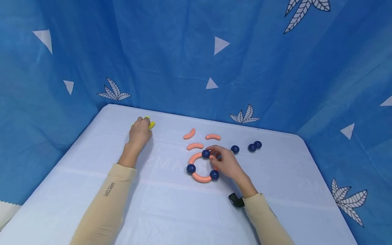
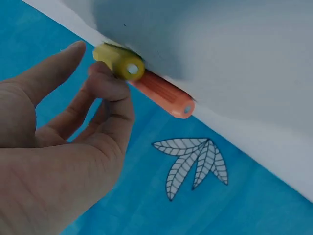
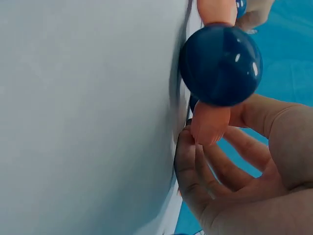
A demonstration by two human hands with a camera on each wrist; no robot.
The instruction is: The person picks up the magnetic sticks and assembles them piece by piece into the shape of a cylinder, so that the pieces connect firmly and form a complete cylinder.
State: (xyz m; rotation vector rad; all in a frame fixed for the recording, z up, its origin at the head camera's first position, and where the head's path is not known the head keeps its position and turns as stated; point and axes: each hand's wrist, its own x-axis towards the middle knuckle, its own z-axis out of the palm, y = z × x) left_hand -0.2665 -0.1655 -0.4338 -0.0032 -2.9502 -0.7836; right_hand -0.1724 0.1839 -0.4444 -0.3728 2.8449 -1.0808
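Observation:
At the table's far left, my left hand (image 1: 140, 131) reaches over yellow rods (image 1: 151, 125). In the left wrist view, its thumb stands apart from a yellow rod (image 2: 131, 67) with a silvery end, while a bent fingertip overlaps the rod. Near the middle, a ring of curved orange rods (image 1: 201, 177) and dark blue balls (image 1: 191, 168) lies on the table. My right hand (image 1: 229, 163) pinches the ring's right-hand orange rod (image 3: 211, 123) between thumb and fingers. A blue ball (image 3: 221, 65) adjoins that rod. The hand partly hides the rod in the head view.
Beyond the ring lie loose orange rods (image 1: 195, 146) on the white table (image 1: 171, 211). Loose blue balls (image 1: 252, 147) sit to the right, past my right hand. A black object (image 1: 235, 200) is beside the right sleeve. A blue patterned curtain (image 1: 171, 61) hangs behind the table.

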